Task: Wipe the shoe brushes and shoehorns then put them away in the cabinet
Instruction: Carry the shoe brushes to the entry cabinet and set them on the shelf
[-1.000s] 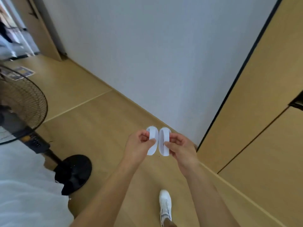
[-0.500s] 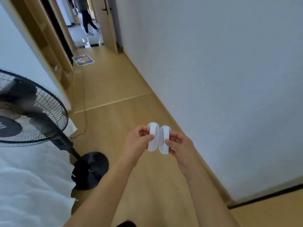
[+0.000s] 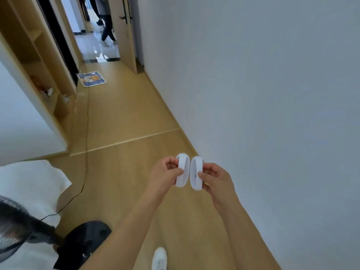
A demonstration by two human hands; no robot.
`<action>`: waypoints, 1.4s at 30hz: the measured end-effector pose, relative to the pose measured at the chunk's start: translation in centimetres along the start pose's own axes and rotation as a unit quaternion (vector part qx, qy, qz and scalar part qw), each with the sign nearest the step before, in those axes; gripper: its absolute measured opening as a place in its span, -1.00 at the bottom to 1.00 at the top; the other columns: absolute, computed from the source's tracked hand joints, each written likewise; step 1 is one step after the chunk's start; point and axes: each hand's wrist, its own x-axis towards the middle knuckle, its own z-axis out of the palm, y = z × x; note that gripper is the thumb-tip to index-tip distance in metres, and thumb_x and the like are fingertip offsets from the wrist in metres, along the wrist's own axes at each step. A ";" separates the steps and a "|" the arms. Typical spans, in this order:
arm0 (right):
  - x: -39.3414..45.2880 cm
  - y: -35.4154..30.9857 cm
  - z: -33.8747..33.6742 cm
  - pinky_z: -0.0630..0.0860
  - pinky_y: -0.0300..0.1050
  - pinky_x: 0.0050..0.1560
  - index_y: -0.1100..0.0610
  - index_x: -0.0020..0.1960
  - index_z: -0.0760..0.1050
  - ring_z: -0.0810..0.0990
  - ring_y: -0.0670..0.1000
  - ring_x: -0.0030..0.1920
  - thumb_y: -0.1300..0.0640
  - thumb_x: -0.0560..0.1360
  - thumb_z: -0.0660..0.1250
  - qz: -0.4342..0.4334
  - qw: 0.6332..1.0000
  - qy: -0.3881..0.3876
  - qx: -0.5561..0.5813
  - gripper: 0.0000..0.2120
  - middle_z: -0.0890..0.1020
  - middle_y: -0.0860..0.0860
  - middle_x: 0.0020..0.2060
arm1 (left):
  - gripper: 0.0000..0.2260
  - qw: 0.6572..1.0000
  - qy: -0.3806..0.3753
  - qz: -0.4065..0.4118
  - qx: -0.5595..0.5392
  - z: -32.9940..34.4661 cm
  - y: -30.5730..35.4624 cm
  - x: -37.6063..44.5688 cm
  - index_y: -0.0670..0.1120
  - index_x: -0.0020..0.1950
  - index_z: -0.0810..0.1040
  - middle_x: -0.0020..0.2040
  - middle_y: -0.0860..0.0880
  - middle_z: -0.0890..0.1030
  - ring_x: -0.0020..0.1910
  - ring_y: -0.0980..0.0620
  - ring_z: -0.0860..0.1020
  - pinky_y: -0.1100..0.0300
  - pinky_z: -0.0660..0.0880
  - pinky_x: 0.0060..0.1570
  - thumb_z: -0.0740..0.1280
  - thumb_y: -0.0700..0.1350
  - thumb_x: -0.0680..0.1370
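Carrying two white oval shoe brushes down a corridor, chest height, over the wood floor point(image 3: 124, 117). Left hand point(image 3: 165, 175) pinches the left brush point(image 3: 182, 170) by its edge; right hand point(image 3: 215, 178) pinches the right brush point(image 3: 196, 172) the same way. Brushes upright, backs toward the camera, just beside each other, a thin gap between. Bristles barely visible at the left brush's top. No cloth in sight, so wiping looks pending or done; cannot tell. Advice: keep firm edge grips, keep bristles off the wall point(image 3: 263, 94), mind the fan base point(image 3: 83, 242) and its cord point(image 3: 86, 133) underfoot.
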 end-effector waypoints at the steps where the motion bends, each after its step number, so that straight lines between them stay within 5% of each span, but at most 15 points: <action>1: 2.1 -0.9 0.8 0.60 0.22 0.15 0.11 0.11 0.64 0.71 0.11 0.03 0.33 0.51 0.38 -0.004 1.000 0.003 0.002 -0.77 0.74 0.07 -0.02 | -0.87 1.000 -0.009 0.001 0.005 -0.6 0.9 2.4 -0.14 -0.02 0.58 -0.14 -0.10 0.62 -0.10 -0.07 0.62 -0.18 0.57 0.01 0.36 -0.28 0.46; 12: 21.4 -5.6 8.4 0.59 0.25 0.15 0.11 0.09 0.66 0.68 0.21 0.07 0.31 0.51 0.36 0.010 0.999 0.013 0.034 -0.78 0.72 0.13 -0.03 | -0.90 1.000 -0.007 0.005 -0.002 -5.6 5.7 22.6 -0.07 -0.08 0.58 -0.18 -0.02 0.63 -0.15 0.02 0.63 -0.10 0.60 -0.03 0.37 -0.24 0.45; 25: 48.1 -9.8 17.1 0.65 0.07 0.07 0.08 0.12 0.66 0.72 0.07 0.01 0.30 0.54 0.34 0.020 0.990 -0.138 0.014 -0.77 0.74 0.03 -0.06 | -0.88 0.988 0.154 0.010 -0.001 -9.6 10.4 44.8 -0.20 -0.04 0.56 -0.18 -0.13 0.58 -0.16 -0.09 0.59 -0.23 0.56 -0.02 0.39 -0.32 0.45; 33: 63.6 -15.9 22.2 0.61 0.19 0.09 0.11 0.07 0.66 0.70 0.11 -0.01 0.29 0.56 0.31 0.043 0.979 -0.196 -0.018 -0.81 0.73 0.09 -0.04 | -0.86 0.971 0.237 0.008 -0.022 -11.1 15.2 58.2 -0.20 -0.03 0.56 -0.15 -0.16 0.60 -0.18 -0.05 0.58 -0.08 0.56 -0.09 0.40 -0.34 0.44; 42: 77.0 -17.0 29.5 0.64 -0.05 -0.07 0.14 0.05 0.65 0.68 0.08 -0.06 0.30 0.56 0.31 0.079 0.971 -0.226 0.003 -0.83 0.72 0.13 -0.03 | -0.85 0.958 0.284 0.002 -0.031 -15.9 15.9 72.1 -0.18 -0.06 0.57 -0.12 -0.23 0.62 -0.20 -0.04 0.56 0.05 0.50 -0.16 0.44 -0.34 0.42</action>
